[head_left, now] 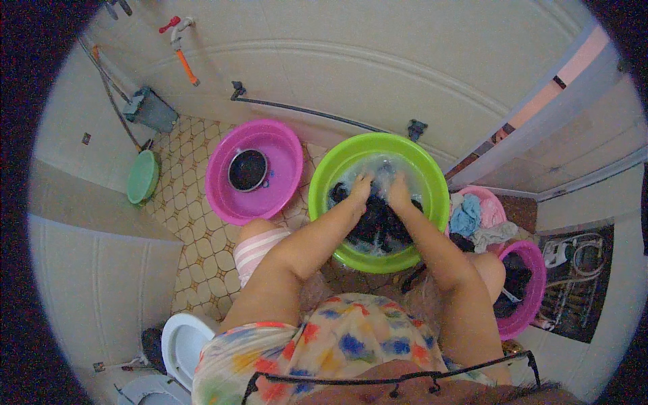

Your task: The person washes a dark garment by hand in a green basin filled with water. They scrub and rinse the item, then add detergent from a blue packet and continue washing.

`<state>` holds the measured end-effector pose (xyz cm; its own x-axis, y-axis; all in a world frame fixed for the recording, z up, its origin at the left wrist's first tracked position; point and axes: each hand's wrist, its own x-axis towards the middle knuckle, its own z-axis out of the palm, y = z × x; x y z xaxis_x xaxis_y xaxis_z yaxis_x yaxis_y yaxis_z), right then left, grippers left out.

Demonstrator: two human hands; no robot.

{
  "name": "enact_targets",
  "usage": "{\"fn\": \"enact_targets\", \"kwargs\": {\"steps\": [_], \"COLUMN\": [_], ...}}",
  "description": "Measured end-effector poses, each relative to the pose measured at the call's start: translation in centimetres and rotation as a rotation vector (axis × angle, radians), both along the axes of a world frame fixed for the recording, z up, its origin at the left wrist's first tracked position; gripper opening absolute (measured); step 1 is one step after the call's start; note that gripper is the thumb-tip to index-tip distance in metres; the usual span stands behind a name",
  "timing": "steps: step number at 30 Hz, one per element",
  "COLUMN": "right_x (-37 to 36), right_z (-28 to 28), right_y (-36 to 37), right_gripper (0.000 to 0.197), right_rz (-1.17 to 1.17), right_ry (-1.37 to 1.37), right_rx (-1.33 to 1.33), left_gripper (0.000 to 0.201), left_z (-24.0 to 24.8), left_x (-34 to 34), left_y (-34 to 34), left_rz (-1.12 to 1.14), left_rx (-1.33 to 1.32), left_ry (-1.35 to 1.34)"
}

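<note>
One lime-green basin (433, 179) stands on tiled floor (189, 209) near a pale wall (337, 77).

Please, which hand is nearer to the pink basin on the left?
Left. The left hand, in the green basin, is right of the pink basin; the right hand, also there, is farther right.

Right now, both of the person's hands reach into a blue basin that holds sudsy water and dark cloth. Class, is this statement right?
Not quite: the head view shows that the basin is lime green, not blue. The rest stands: the left hand and the right hand reach into it, and it holds sudsy water and dark cloth.
</note>
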<state>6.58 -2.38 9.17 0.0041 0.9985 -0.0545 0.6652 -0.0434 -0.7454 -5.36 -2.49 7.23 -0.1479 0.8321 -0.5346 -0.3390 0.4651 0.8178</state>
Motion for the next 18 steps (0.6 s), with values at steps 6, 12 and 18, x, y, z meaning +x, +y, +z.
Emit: {"fn": "enact_targets", "kwargs": {"steps": [6, 12, 18], "right_x": [-2.3, -3.3, -1.7], "right_z": [5.9, 8.6, 6.5], "right_y": [-4.2, -5.8, -3.2], "right_gripper": [0.035, 0.02, 0.018], "right_rz": [0.202, 0.409, 0.456], "right_ry": [0.114, -0.043, -0.47], "right_rx": [0.186, 0.407, 0.311], "left_gripper": [0.038, 0.038, 0.038], "left_z": [7.7, 7.5, 9.6], "left_x": [0.0, -1.9, 0.0], "left_y": [-0.9, -0.7, -2.9], "left_rz": [-0.298, -0.312, -0.225], "left_rx": [0.044, 0.034, -0.048], "left_ry": [-0.509, -0.468, -0.263]}}
